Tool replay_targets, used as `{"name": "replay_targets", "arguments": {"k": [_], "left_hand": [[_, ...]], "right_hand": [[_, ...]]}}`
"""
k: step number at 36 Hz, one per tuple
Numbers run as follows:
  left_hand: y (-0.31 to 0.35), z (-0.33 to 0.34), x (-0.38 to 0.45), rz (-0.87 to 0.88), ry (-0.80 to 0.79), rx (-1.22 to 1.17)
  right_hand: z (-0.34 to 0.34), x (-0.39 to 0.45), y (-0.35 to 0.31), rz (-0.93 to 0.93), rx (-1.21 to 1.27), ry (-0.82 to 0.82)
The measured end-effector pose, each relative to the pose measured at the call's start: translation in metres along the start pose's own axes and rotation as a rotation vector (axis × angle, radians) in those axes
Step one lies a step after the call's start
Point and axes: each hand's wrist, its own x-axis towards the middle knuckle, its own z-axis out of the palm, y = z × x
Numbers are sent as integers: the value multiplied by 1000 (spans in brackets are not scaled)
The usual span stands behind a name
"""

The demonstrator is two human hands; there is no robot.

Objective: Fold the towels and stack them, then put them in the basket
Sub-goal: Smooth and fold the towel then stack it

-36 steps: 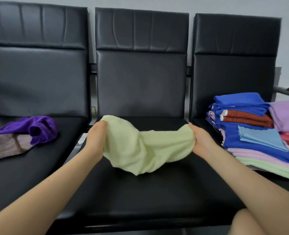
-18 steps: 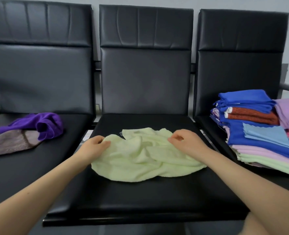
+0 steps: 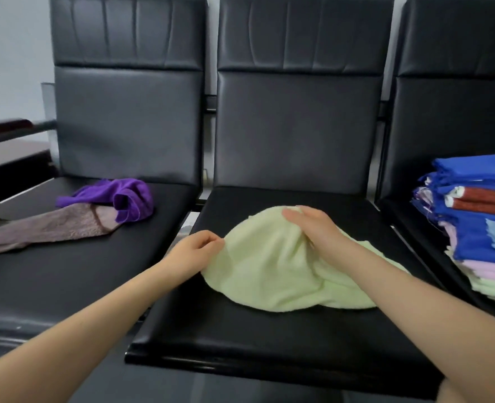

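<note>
The green towel lies bunched on the middle seat. The left hand pinches its left edge; the right hand grips a raised fold. Risk: uneven pulling traps creases, giving a crooked fold, or drags the towel off the near edge.

A second ago the pale green terry towel hung stretched in the air between both hands; half a second ago it lay crumpled on the middle seat of the black padded bench. Now it is raised into a dome — the right hand has moved toward frame centre and lifts a fold at the towel's top, while the left hand pinches its left edge. The camera has swung left, so the stack at right is partly cut off.
</note>
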Motion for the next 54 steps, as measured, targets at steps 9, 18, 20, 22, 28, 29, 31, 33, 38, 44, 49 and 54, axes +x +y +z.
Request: {"name": "replay_targets", "arguments": {"k": [9, 18, 20, 22, 28, 29, 31, 33, 38, 44, 49, 54], "left_hand": [[0, 23, -1, 13, -118, 122], [57, 6, 18, 88, 141, -518], [71, -1, 23, 139, 189, -621], [81, -5, 28, 166, 271, -633], [88, -10, 42, 217, 399, -510], [88, -9, 44, 228, 409, -496], [84, -8, 49, 237, 400, -445], [76, -4, 52, 228, 328, -355], [40, 5, 55, 193, 144, 93], [6, 7, 52, 108, 101, 371], [-8, -1, 48, 10, 98, 514], [-9, -9, 36, -66, -97, 698]], "right_hand": [[-47, -1, -1, 22, 294, 272], [-69, -16, -25, -152, 371, 407], [-70, -15, -37, -183, 390, 423], [-71, -12, -51, -209, 371, 441], [-78, 0, -86, -252, 282, 495], [-80, 2, -87, -248, 281, 516], [-86, 5, -82, -233, 269, 532], [-92, 8, -63, -176, 194, 531], [-104, 0, 19, 47, -470, 354], [-101, -5, 33, 31, -690, 259], [-78, 1, 21, 57, -650, 225], [-58, 13, 11, 262, -273, 138]]}}
